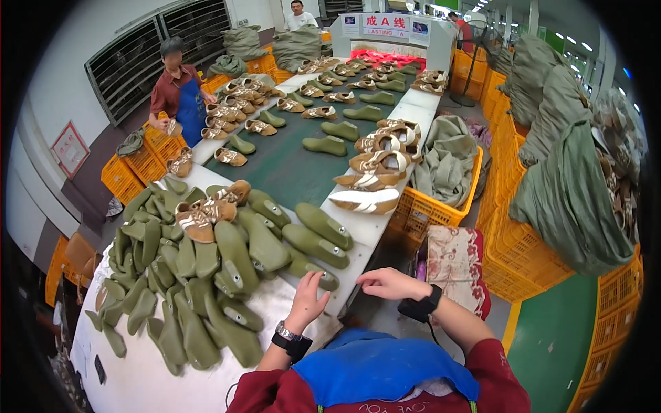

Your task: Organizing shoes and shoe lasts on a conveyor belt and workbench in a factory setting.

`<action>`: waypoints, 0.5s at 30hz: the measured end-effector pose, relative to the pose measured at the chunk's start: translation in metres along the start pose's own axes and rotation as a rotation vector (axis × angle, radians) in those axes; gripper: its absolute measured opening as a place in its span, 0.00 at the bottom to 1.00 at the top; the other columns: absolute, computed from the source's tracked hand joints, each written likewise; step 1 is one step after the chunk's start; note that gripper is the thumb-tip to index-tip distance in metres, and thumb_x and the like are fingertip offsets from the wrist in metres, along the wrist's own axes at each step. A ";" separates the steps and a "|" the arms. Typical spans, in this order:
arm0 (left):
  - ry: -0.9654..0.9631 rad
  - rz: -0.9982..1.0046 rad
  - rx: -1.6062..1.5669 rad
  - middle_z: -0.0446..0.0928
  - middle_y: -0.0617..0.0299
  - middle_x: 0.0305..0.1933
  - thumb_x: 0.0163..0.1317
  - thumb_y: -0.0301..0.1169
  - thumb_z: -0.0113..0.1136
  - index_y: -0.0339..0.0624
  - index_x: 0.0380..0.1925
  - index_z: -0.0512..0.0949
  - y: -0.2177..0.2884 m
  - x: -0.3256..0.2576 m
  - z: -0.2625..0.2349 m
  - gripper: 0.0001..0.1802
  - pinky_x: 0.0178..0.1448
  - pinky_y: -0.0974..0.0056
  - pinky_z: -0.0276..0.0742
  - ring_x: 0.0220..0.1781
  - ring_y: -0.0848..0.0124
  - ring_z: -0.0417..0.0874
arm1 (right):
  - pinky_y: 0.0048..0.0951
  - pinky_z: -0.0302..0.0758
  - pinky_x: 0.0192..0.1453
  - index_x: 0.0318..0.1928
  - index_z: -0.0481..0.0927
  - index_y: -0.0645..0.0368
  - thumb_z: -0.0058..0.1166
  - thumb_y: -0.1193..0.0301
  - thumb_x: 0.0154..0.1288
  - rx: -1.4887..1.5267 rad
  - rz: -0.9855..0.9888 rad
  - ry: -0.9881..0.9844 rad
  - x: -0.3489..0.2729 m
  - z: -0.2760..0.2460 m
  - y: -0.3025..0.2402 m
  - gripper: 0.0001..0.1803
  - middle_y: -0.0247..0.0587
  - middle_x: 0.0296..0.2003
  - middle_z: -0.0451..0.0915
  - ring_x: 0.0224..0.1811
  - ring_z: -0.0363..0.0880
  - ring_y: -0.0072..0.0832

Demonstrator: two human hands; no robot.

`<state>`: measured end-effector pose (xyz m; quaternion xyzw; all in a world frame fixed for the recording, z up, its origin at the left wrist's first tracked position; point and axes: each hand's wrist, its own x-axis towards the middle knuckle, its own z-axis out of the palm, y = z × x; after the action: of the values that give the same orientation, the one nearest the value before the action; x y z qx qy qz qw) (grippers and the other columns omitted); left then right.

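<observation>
My left hand (307, 303) is open, its fingers apart, beside the nearest green shoe last (313, 269) at the table's right edge. Whether the fingertips touch that last, I cannot tell. Off the edge to the right, my right hand (391, 283) hangs in the air with fingers stretched out and nothing in them. A large heap of green shoe lasts (196, 296) covers the white table on my left, and a few brown-and-white shoes (195, 221) lie on top of it. Farther up the edge, similar shoes (379, 164) stand in a row.
A green conveyor belt (289, 168) carrying shoes and lasts runs away from me toward a machine (392, 33). At the far left stands a co-worker (180, 96) in a blue apron, holding a shoe. Orange crates (513, 255) with grey-green sacks line the right side.
</observation>
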<state>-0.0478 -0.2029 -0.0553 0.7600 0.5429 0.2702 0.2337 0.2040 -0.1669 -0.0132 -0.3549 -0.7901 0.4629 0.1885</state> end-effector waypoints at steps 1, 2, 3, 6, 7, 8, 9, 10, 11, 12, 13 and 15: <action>0.130 0.045 0.045 0.65 0.44 0.58 0.51 0.32 0.61 0.37 0.55 0.66 -0.003 0.016 -0.001 0.30 0.63 0.55 0.62 0.60 0.49 0.65 | 0.31 0.75 0.43 0.47 0.76 0.60 0.49 0.68 0.58 -0.075 -0.023 -0.060 0.023 -0.011 0.001 0.17 0.45 0.35 0.80 0.36 0.79 0.36; 0.164 0.023 0.024 0.62 0.41 0.59 0.48 0.31 0.63 0.37 0.55 0.65 -0.007 0.026 0.002 0.32 0.64 0.53 0.60 0.62 0.46 0.61 | 0.28 0.74 0.42 0.48 0.75 0.61 0.49 0.68 0.60 -0.121 -0.026 -0.115 0.041 -0.018 0.000 0.17 0.43 0.34 0.80 0.35 0.79 0.32; 0.207 0.013 0.067 0.62 0.42 0.59 0.49 0.33 0.64 0.38 0.57 0.64 -0.020 0.031 0.015 0.34 0.64 0.51 0.59 0.63 0.45 0.59 | 0.26 0.74 0.41 0.49 0.75 0.61 0.49 0.68 0.61 -0.165 -0.028 -0.171 0.059 -0.025 -0.002 0.17 0.41 0.32 0.80 0.34 0.79 0.29; 0.240 -0.099 0.162 0.63 0.43 0.58 0.48 0.39 0.65 0.43 0.59 0.63 -0.027 0.061 0.033 0.37 0.63 0.44 0.55 0.63 0.46 0.58 | 0.29 0.74 0.40 0.48 0.75 0.60 0.49 0.67 0.60 -0.234 -0.037 -0.261 0.105 -0.057 0.007 0.17 0.42 0.31 0.80 0.33 0.79 0.30; 0.235 -0.109 0.155 0.63 0.43 0.58 0.48 0.39 0.65 0.43 0.59 0.63 -0.024 0.066 0.036 0.37 0.63 0.44 0.55 0.63 0.46 0.58 | 0.29 0.74 0.39 0.48 0.75 0.60 0.48 0.67 0.60 -0.257 -0.056 -0.267 0.116 -0.068 0.013 0.17 0.43 0.31 0.80 0.33 0.79 0.31; 0.195 -0.147 0.263 0.64 0.44 0.57 0.48 0.39 0.65 0.46 0.59 0.63 -0.023 0.069 0.035 0.37 0.63 0.43 0.55 0.63 0.47 0.59 | 0.30 0.74 0.39 0.49 0.75 0.60 0.48 0.67 0.61 -0.236 0.014 -0.326 0.129 -0.083 0.011 0.17 0.44 0.31 0.80 0.33 0.79 0.33; 0.150 -0.185 0.371 0.65 0.45 0.57 0.48 0.40 0.65 0.48 0.59 0.63 -0.023 0.073 0.034 0.37 0.62 0.42 0.55 0.62 0.48 0.60 | 0.30 0.75 0.40 0.49 0.75 0.61 0.49 0.67 0.60 -0.258 0.010 -0.332 0.139 -0.098 0.007 0.17 0.44 0.32 0.80 0.33 0.79 0.35; 0.196 -0.160 0.390 0.66 0.46 0.55 0.46 0.40 0.65 0.52 0.60 0.64 -0.027 0.074 0.038 0.37 0.60 0.41 0.55 0.61 0.49 0.61 | 0.33 0.74 0.40 0.47 0.77 0.60 0.49 0.66 0.57 -0.294 -0.052 -0.267 0.152 -0.114 0.013 0.18 0.44 0.30 0.81 0.33 0.79 0.36; 0.212 -0.155 0.395 0.66 0.47 0.55 0.46 0.38 0.64 0.51 0.59 0.65 -0.028 0.075 0.038 0.36 0.60 0.42 0.56 0.60 0.50 0.63 | 0.33 0.74 0.41 0.46 0.77 0.60 0.49 0.66 0.56 -0.376 -0.069 -0.284 0.171 -0.133 0.017 0.18 0.44 0.31 0.81 0.34 0.79 0.37; 0.214 -0.166 0.395 0.66 0.47 0.54 0.46 0.37 0.64 0.51 0.59 0.65 -0.030 0.074 0.039 0.36 0.60 0.42 0.56 0.60 0.51 0.63 | 0.34 0.74 0.41 0.45 0.77 0.62 0.49 0.66 0.56 -0.404 -0.107 -0.269 0.189 -0.153 0.018 0.18 0.45 0.31 0.81 0.34 0.79 0.38; 0.215 -0.167 0.393 0.66 0.47 0.54 0.46 0.36 0.63 0.51 0.59 0.65 -0.030 0.078 0.040 0.36 0.60 0.42 0.56 0.59 0.51 0.63 | 0.35 0.74 0.41 0.44 0.78 0.62 0.49 0.66 0.56 -0.431 -0.078 -0.273 0.209 -0.178 0.017 0.18 0.47 0.32 0.81 0.34 0.79 0.39; 0.219 -0.207 0.397 0.67 0.49 0.53 0.47 0.35 0.62 0.50 0.58 0.66 -0.025 0.085 0.041 0.34 0.61 0.43 0.55 0.59 0.52 0.64 | 0.35 0.75 0.43 0.44 0.78 0.63 0.50 0.65 0.55 -0.552 -0.126 -0.257 0.260 -0.230 0.023 0.18 0.48 0.33 0.81 0.35 0.80 0.39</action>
<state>-0.0153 -0.1170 -0.0886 0.6976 0.6824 0.2136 0.0461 0.1808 0.1688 0.0744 -0.2817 -0.9237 0.2594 0.0120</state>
